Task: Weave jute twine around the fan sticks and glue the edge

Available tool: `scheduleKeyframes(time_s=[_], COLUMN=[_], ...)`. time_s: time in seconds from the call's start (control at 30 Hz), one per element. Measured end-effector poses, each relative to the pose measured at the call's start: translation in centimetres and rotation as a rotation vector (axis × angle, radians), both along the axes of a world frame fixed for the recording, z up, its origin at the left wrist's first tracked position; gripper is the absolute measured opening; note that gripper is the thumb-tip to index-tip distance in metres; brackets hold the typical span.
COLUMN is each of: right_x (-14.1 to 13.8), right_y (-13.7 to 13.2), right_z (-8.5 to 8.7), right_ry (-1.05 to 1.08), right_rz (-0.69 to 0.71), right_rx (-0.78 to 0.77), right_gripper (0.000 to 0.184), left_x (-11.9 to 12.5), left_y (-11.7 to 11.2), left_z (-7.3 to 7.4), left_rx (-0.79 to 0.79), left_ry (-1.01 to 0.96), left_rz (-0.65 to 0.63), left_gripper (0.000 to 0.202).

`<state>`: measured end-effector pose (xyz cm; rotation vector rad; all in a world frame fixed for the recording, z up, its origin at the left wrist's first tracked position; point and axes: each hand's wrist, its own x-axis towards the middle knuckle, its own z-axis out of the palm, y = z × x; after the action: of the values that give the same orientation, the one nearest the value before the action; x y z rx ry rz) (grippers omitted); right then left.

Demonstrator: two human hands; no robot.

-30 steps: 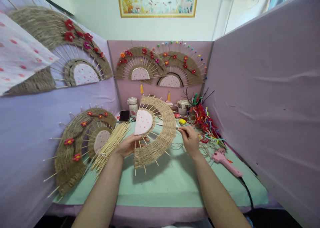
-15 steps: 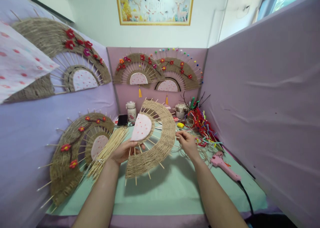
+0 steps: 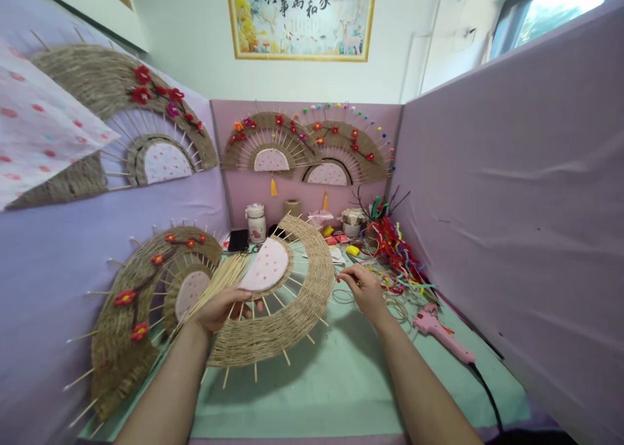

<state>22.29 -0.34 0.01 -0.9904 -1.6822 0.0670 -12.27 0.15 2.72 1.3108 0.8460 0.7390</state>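
Note:
My left hand (image 3: 221, 308) grips a half-round woven fan (image 3: 318, 253) by its inner part, thumb on top and fingers beneath. The fan has a wide band of twined cord on thin sticks, and a white, pink-dotted half-circle (image 3: 267, 264) at its centre. It is held tilted above the table, stick ends jutting past the outer edge. Just off the fan's right edge, my right hand (image 3: 365, 289) has thumb and forefinger pinched together. A small reddish spot shows at those fingertips; whether something is held there I cannot make out.
Left of my arm lie a bundle of thin sticks (image 3: 221, 277) and a flowered fan (image 3: 121, 328). To the right are a pink glue gun (image 3: 443, 334) with its cord, loose cord and a heap of coloured pipe cleaners (image 3: 392, 247). A white jar (image 3: 256, 224) stands behind.
The fan and my left hand have moved left and lower, with the fan turned a little. My right hand stays in nearly the same place, now slightly apart from the fan's edge.

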Motion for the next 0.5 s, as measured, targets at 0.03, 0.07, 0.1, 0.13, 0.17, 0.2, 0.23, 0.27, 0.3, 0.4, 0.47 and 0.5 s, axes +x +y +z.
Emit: scheduleKeyframes(time_s=[0.03, 0.07, 0.1, 0.13, 0.17, 0.2, 0.23, 0.27, 0.3, 0.4, 0.47, 0.5], right_x=[0.01, 0.02, 0.03, 0.04, 0.05, 0.07, 0.09, 0.12, 0.16, 0.34, 0.43, 0.46], right_y=[-0.02, -0.04, -0.06, -0.08, -0.09, -0.1, -0.09, -0.08, -0.07, -0.05, -0.09, -0.12], right_z=[-0.01, 0.01, 0.04, 0.08, 0.11, 0.14, 0.17, 0.18, 0.2, 0.3, 0.43, 0.5], right_ry=[-0.013, -0.027, -0.042, -0.057, -0.069, -0.078, -0.084, -0.083, -0.077, -0.03, 0.016, 0.044], right_rz=[-0.011, -0.017, -0.022, -0.028, -0.035, -0.044, -0.053, -0.06, -0.066, -0.076, -0.065, -0.054], right_rx=[0.025, 0.052, 0.078, 0.101, 0.119, 0.131, 0.137, 0.138, 0.138, 0.115, 0.082, 0.062], right_gripper=[0.015, 0.014, 0.014, 0.014, 0.014, 0.014, 0.015, 0.014, 0.014, 0.013, 0.014, 0.014], left_x=[0.16, 0.31, 0.42, 0.49, 0.5, 0.46, 0.39, 0.29, 0.19, -0.12, -0.26, -0.3], left_y=[-0.13, -0.25, -0.36, -0.47, -0.57, -0.67, -0.76, -0.85, -0.92, -1.01, -0.96, -0.92], left_z=[0.13, 0.28, 0.42, 0.53, 0.62, 0.67, 0.7, 0.71, 0.7, 0.61, 0.52, 0.47], left_rx=[0.002, 0.001, -0.004, -0.016, -0.031, -0.047, -0.059, -0.064, -0.058, -0.028, -0.035, -0.047], left_ry=[0.005, 0.008, 0.009, 0.006, 0.001, -0.006, -0.015, -0.027, -0.043, -0.067, -0.062, -0.058], left_rz=[-0.003, -0.004, -0.004, -0.002, 0.001, 0.003, 0.003, 0.001, -0.001, -0.015, -0.023, -0.03], left_gripper=[0.032, 0.031, 0.029, 0.028, 0.027, 0.026, 0.025, 0.025, 0.025, 0.029, 0.033, 0.036])
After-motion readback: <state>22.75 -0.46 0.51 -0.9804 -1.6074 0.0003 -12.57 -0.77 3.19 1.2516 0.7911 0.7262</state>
